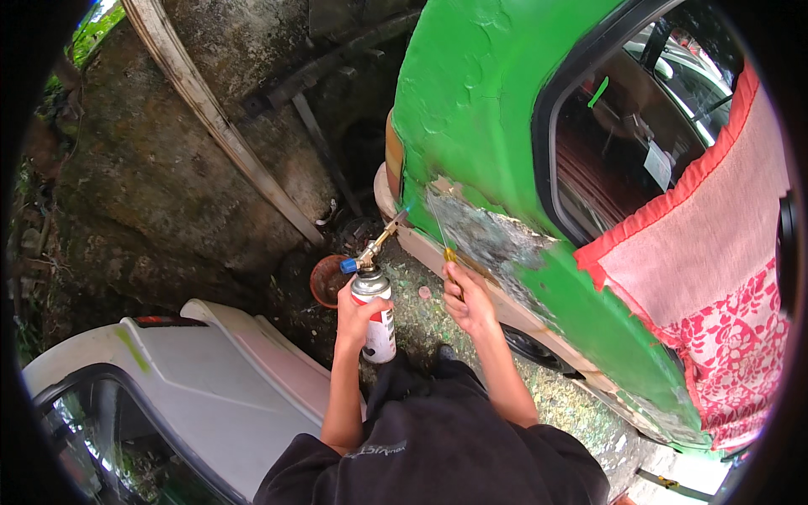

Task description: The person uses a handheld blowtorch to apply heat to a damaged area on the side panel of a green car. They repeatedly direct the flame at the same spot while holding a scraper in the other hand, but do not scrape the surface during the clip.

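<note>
My left hand (353,313) is wrapped round a white and red gas canister (380,332). On top of the canister sits a brass blowtorch head (370,253) with a blue knob. Its nozzle points up and right at the rear edge of a green car body (471,101), with a faint bluish glow at the tip. My right hand (471,301) grips a screwdriver (451,254) by its yellow handle. The thin shaft reaches up to a bare, scraped grey patch (488,236) in the green paint; whether the tip touches it I cannot tell.
A pale grey car (227,370) stands close behind on the left. A pink and red patterned towel (699,311) hangs over the green car's side. Beyond the torch, a reddish-brown pot (326,282) stands on the ground. A long curved strip (210,109) leans along the rough wall.
</note>
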`<state>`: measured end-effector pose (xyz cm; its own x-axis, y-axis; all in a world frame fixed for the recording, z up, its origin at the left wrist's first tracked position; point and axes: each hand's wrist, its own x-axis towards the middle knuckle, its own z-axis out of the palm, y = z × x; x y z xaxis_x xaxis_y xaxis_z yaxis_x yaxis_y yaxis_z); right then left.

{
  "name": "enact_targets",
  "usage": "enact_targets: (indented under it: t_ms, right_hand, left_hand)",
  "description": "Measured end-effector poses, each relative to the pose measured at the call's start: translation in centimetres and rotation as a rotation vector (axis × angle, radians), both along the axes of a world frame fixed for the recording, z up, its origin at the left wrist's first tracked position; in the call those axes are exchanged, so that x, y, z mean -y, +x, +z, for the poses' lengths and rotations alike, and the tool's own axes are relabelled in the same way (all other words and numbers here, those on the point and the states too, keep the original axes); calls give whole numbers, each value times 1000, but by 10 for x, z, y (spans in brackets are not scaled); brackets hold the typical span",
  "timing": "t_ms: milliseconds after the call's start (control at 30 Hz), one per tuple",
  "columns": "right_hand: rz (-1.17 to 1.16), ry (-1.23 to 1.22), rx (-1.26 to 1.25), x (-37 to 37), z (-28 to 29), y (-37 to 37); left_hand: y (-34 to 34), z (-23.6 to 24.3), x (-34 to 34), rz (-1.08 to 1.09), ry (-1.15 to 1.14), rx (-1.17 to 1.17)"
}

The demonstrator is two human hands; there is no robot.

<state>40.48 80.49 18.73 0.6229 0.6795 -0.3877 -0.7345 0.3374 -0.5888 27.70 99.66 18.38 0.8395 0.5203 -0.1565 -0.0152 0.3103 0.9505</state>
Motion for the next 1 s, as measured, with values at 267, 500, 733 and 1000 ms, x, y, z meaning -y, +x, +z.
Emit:
enact_targets:
  t_ms: [267,500,733,1000]
  right_hand:
    - [-10,-13,10,3,2,-4]
    - [-36,0,-7,10,4,-14]
    - [-59,17,12,-6,-1,-14]
    - [-56,26,-11,-21,-4,-4]
  left_hand:
    - [-2,3,3,-9,28,14]
    - [-2,-6,4,-20,19,9]
    - [1,-3,4,-19,4,6]
    - [-4,-4,-4,-1,16,2]
